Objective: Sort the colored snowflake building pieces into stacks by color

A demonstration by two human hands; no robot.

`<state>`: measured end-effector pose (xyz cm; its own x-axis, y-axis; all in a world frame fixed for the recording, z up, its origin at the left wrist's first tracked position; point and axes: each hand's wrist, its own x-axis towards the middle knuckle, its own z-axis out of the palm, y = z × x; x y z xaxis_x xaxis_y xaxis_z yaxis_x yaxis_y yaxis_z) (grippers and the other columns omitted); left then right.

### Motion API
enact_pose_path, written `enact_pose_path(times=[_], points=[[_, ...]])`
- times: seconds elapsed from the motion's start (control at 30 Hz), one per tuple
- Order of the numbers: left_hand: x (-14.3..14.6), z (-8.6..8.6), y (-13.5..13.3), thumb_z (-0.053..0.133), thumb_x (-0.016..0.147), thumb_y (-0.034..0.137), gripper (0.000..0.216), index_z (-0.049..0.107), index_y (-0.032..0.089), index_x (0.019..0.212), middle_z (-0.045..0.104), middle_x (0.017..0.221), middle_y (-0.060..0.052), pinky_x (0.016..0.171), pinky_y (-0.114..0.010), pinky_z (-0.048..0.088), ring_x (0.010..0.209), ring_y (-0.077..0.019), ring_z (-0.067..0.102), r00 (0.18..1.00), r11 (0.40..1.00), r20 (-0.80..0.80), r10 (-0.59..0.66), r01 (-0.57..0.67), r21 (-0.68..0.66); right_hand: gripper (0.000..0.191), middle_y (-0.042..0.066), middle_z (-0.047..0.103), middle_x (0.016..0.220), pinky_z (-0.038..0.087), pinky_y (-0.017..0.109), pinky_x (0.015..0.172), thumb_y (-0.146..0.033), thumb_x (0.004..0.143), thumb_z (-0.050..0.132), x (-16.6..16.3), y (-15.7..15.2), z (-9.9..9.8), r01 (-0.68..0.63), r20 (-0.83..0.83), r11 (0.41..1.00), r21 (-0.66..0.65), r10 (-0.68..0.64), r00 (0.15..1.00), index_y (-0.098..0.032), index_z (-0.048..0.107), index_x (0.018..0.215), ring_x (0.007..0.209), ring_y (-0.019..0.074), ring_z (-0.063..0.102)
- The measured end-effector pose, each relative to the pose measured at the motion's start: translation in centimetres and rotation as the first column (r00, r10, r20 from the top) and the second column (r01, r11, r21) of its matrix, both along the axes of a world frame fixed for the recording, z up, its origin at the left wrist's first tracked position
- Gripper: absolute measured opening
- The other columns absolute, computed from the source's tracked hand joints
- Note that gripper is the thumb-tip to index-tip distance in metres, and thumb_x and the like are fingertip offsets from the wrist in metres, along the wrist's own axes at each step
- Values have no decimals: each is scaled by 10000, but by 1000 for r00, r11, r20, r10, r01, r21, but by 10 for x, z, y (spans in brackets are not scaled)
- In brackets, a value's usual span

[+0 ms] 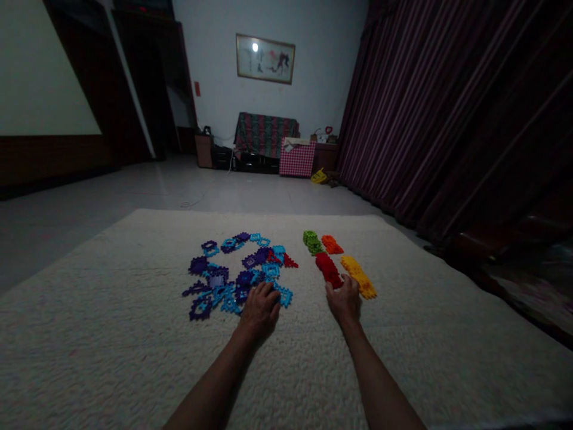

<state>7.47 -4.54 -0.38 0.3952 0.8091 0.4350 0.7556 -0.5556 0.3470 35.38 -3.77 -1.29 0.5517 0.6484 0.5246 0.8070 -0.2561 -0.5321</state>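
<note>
My left hand (260,306) rests at the near right edge of a loose heap of toothed plastic building pieces. Its fingers are slightly spread over light blue pieces (284,295), and dark purple pieces (200,309) lie farther left. Two red pieces (290,261) sit at the heap's right side. My right hand (344,297) has thumb and fingers around the near end of a row of red pieces (327,269). Just right of that hand runs a yellow row (359,277). Beyond are a green row (312,242) and a short orange row (331,243).
Everything lies on a cream quilted mat (134,358) over a grey tiled floor (179,185). Dark purple curtains (403,101) hang at the right. A cloth-covered stand (266,134) and a checked cloth (296,158) are against the far wall.
</note>
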Motion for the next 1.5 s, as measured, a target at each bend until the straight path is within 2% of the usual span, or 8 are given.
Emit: enact_pose_path(times=[0.1,0.23,0.4,0.7,0.97,1.1,1.23,1.5], points=[[1,1,0,545,899,146,252,714,237,1063,634,1339,-98,1075,-493,436,1315,-295,517,998,998,-26,65,-65,0,432,170,583,1206,498,418,902,-391,854,575,-2,-5,3,-48,-25,998,35,49,998,-164,600,1221,1099,299,588],[2,2,0,526,879,106,236,704,224,978,649,1275,-110,1043,-480,442,1253,-283,558,994,994,-25,111,-110,9,354,145,594,1210,488,454,1018,-288,890,503,-19,-4,2,-317,42,935,162,314,948,-184,602,1213,1165,270,572],[1,0,3,525,872,105,227,698,223,959,659,1216,-108,1025,-471,439,1204,-277,575,994,994,-3,105,-105,21,415,156,628,1277,493,448,1064,-166,861,463,-55,34,-9,-552,73,831,68,548,833,-151,624,1243,1227,251,577],[0,-6,6,532,854,84,234,696,214,958,657,1190,-101,992,-445,459,1169,-266,584,995,995,50,86,-88,42,418,138,656,1325,423,409,1061,-155,890,484,-94,99,-4,-497,22,847,-190,509,860,-189,631,1280,1225,261,568],[-1,-9,8,537,863,95,247,711,217,988,653,1225,-110,1000,-457,463,1188,-278,583,996,995,43,84,-86,56,381,105,736,971,458,291,838,-106,883,390,-79,81,8,-488,-53,858,-158,486,872,-139,685,1123,898,208,646],[-1,-8,8,547,874,115,226,717,209,990,653,1222,-119,988,-457,469,1181,-287,586,996,996,33,78,-80,48,347,44,733,816,414,237,670,-149,891,431,-62,65,24,-488,-126,801,-346,476,870,-176,721,1079,750,168,652],[-1,-8,9,540,874,111,228,716,209,981,654,1218,-121,988,-459,468,1170,-282,589,996,996,29,82,-83,35,292,76,751,964,435,233,771,-147,843,504,-57,60,36,-505,-79,751,-427,525,848,-183,759,981,904,180,653],[-1,-12,10,549,857,98,235,707,215,987,658,1218,-105,991,-450,470,1177,-274,585,996,997,44,75,-76,30,501,187,653,1213,432,343,985,-451,863,628,-77,45,32,-278,42,838,-470,336,941,-111,663,1229,1161,293,574]])
